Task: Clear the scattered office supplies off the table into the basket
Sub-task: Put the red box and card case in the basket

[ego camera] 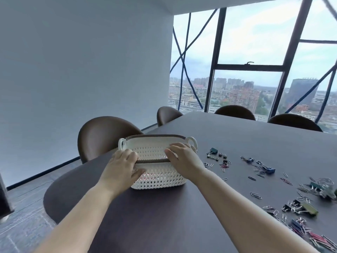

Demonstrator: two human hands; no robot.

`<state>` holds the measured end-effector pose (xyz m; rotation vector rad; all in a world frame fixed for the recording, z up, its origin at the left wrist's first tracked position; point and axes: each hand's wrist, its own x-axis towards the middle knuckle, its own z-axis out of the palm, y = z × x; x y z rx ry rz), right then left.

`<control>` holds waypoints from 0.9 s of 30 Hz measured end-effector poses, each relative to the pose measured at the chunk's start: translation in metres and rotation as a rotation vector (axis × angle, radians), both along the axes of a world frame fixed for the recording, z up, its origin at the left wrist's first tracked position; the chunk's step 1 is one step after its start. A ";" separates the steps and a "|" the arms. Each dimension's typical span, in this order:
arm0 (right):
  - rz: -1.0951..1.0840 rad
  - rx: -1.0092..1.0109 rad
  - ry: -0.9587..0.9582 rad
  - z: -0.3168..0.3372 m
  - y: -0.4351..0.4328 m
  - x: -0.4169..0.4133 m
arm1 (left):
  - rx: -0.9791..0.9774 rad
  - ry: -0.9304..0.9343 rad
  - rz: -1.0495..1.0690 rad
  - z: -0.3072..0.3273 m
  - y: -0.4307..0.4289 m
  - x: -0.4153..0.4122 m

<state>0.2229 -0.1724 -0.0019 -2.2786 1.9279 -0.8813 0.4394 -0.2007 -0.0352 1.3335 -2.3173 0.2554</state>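
Note:
A white woven basket [160, 179] with a brown rim and two loop handles stands on the dark table [182, 216] near its left end. My left hand [122, 167] grips the near rim at its left side, fingers over the edge and thumb on the outer wall. On the same rim further right rests my right hand [184, 159], fingers curled inside the basket. Paper clips and binder clips [269, 169] lie scattered over the table to the right of the basket, with a denser pile [306, 207] at the right edge of view.
Brown chairs stand around the table: one [102, 136] behind the basket at the left, others [235, 112] along the far side. A grey wall is on the left and a large window behind. The floor shows past the table's rounded left end.

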 end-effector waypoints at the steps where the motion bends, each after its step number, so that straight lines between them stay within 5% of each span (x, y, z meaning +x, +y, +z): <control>1: -0.009 -0.040 -0.025 -0.002 0.003 0.000 | -0.016 0.001 0.004 -0.001 0.000 -0.001; 5: -0.026 -0.120 -0.080 -0.006 0.021 -0.012 | -0.183 0.037 -0.003 -0.001 0.010 -0.015; 11: -0.175 -0.238 -0.174 -0.015 0.071 -0.068 | -0.437 0.082 -0.321 -0.006 0.044 -0.085; 15: -0.356 -0.202 -0.146 -0.025 0.124 -0.133 | -0.197 0.100 -0.481 -0.015 0.071 -0.153; 19: -0.546 -0.068 -0.103 -0.040 0.198 -0.202 | 0.365 -0.132 -0.590 -0.033 0.107 -0.224; 27: -0.857 0.179 -0.086 -0.068 0.343 -0.280 | 0.521 -0.418 -0.556 -0.051 0.151 -0.336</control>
